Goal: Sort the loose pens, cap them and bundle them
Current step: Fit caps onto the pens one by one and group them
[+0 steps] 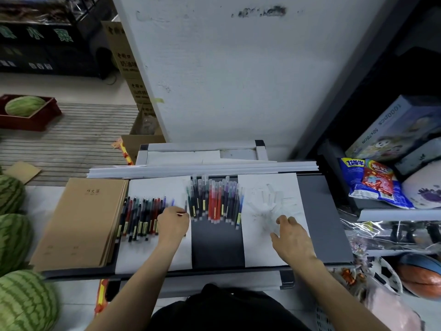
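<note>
Head view, looking down at a dark grey table (322,223) set against a white pillar (238,80). I see a stack of brown notebooks (78,223) lying along the table's left edge, and watermelons (23,302) crowding the floor just beyond it. On the right, a shelf holds snack bags (372,187) and a puzzle box (401,125), with a basketball (422,278) lower down. Nothing stands between the hands and the work. Two white sheets lie on the table with a bare strip between them. On the left sheet (155,254) a row of loose pens (140,218) lies side by side, tips pointing away from me. Across the bare strip sits a fanned group of capped pens (214,201), red, dark and blue. Clear caps (272,199) are scattered on the right sheet (262,247). My left hand (173,223) rests at the right end of the loose row, fingers curled in tight, pinching what looks like a single pen (186,207), though blur hides the grip. My right hand (290,240) lies on the right sheet just short of the caps, fingers relaxed and slightly spread, holding nothing.
</note>
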### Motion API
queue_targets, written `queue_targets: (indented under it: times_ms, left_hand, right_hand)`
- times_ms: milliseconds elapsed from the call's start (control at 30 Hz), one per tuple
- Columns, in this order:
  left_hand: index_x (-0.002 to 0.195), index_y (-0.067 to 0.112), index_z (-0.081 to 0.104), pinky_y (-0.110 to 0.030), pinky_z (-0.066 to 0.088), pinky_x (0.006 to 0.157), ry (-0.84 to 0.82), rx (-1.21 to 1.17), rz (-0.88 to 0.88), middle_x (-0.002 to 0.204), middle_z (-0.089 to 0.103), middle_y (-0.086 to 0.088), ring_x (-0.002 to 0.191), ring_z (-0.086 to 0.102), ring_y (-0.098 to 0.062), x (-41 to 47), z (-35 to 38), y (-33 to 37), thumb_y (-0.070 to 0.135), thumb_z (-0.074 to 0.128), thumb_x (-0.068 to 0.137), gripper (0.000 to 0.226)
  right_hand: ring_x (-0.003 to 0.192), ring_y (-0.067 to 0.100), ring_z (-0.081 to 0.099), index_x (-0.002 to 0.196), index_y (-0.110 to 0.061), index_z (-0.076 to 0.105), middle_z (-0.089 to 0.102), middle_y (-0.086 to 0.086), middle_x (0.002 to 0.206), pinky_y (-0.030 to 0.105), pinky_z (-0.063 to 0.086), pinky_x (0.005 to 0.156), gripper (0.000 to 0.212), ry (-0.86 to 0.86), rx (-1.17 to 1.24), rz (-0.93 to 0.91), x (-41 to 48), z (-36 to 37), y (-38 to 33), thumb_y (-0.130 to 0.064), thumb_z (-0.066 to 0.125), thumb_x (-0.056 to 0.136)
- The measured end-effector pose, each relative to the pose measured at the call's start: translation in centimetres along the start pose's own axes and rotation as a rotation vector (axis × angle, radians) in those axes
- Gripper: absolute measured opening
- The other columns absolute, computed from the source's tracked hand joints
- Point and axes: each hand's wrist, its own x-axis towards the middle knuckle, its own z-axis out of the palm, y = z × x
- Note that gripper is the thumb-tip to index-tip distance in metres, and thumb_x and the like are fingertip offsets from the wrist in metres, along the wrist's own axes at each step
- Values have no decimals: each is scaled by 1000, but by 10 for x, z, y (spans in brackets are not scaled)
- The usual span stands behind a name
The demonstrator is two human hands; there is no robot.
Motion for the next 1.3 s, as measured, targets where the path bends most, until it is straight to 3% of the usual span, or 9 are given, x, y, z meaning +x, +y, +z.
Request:
queue_targets:
  times_ms: [133, 300, 500, 667, 767, 867, 933, 1133, 1300]
  left_hand:
    - [104, 7, 81, -26, 47, 77, 25, -13, -2, 95, 79, -9, 75, 64, -19, 2, 6, -2, 17, 74, 94, 15]
    - [100, 4, 78, -28, 50, 73, 4, 30, 62, 85, 77, -10, 77, 70, -23, 3, 10, 0, 24, 78, 92, 21]
    - [117, 4, 75, -24, 44, 73, -3, 111, 120, 106, 78, -11, 63, 55, -3, 1, 12, -10, 24, 79, 93, 31]
    - [130, 7, 70, -22, 46, 83, -45, 181, 189, 119, 76, -8, 88, 69, -15, -5, 10, -19, 26, 77, 95, 40]
    - [126, 8, 72, -24, 45, 80, -48, 192, 207, 110, 78, -7, 82, 63, -13, -8, 8, -26, 33, 73, 97, 38]
    - [126, 8, 71, -31, 52, 87, -22, 201, 209, 117, 75, -9, 99, 70, -22, -7, -3, -33, 27, 69, 99, 33]
    - [125, 8, 70, -36, 54, 85, 24, 228, 210, 117, 71, -11, 99, 69, -27, 0, -12, -34, 20, 66, 99, 29]
    - [120, 4, 67, -43, 57, 82, 28, 377, 196, 117, 67, -12, 97, 67, -32, 22, -28, -23, 16, 65, 98, 25]
    - [98, 5, 64, -42, 61, 70, -3, 540, 201, 92, 70, -11, 78, 68, -31, 30, -29, -14, 16, 60, 101, 12]
  right_hand:
    - [103, 24, 62, 130, -14, 49, 59, 4, 116, 33, 53, 80, 34, -43, -9, 7, 2, 5, 0, -28, 55, 100]
    - [83, 20, 51, 124, -14, 53, 60, 2, 105, 30, 43, 67, 25, -10, -38, 2, 6, 10, 1, -20, 50, 101]
    - [85, 22, 56, 123, -14, 57, 60, 2, 106, 33, 50, 69, 25, 23, -13, -15, 9, 13, 4, -24, 51, 100]
    - [89, 26, 63, 118, -15, 59, 63, 2, 101, 34, 46, 69, 31, 50, 9, -39, 11, 14, 1, -41, 54, 102]
    - [81, 25, 59, 107, -12, 59, 62, 3, 95, 34, 49, 69, 20, 53, -7, -28, 13, 15, -3, -29, 51, 102]
    - [77, 25, 56, 96, -11, 58, 60, 3, 89, 35, 50, 69, 14, 46, 11, 3, 13, 12, -7, -22, 49, 99]
    - [76, 24, 57, 94, -12, 57, 60, 1, 88, 33, 47, 67, 12, 45, 34, 12, 12, 11, -10, -22, 50, 97]
    - [68, 15, 62, 86, -20, 62, 65, -6, 76, 31, 54, 63, 5, 44, 259, 17, 5, 9, -15, -22, 66, 89]
    - [70, 0, 66, 92, -33, 70, 72, -13, 80, 8, 48, 59, 16, 7, 585, -8, -3, 4, -25, -20, 80, 89]
